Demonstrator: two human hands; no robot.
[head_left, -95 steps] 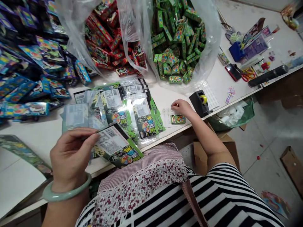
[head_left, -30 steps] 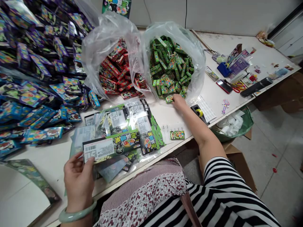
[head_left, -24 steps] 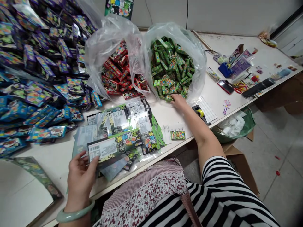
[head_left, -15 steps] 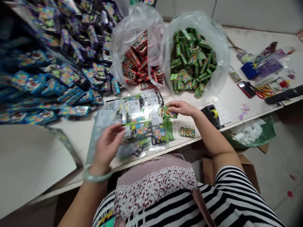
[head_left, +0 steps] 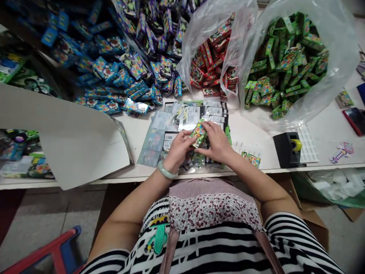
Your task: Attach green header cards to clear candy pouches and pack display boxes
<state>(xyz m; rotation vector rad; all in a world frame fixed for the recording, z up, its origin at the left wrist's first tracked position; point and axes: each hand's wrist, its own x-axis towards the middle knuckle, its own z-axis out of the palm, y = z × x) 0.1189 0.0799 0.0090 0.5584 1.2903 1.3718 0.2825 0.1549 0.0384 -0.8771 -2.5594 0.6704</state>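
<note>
A small green printed box [head_left: 199, 133] is held between both hands above the middle of the table. My left hand [head_left: 180, 149], with a pale bangle on its wrist, grips the lower left side of the box. From the right, my right hand [head_left: 216, 142] closes on its upper edge with thumb and fingers. Beneath them lie flat clear plastic packs with black and green printed cards [head_left: 189, 116], partly hidden by the hands. Another green box [head_left: 251, 159] lies near the table edge, right of my right wrist.
Blue boxes [head_left: 114, 72] and purple boxes [head_left: 154, 32] are heaped at the left. Clear bags hold red boxes [head_left: 209, 61] and green boxes [head_left: 288, 57] behind. A black tape dispenser [head_left: 285, 148] stands at right, near a phone [head_left: 355, 120]. White board [head_left: 82, 140] juts in at left.
My left hand has moved up and right to meet my right hand, and both now grip the green box. The camera view has swung to the left.
</note>
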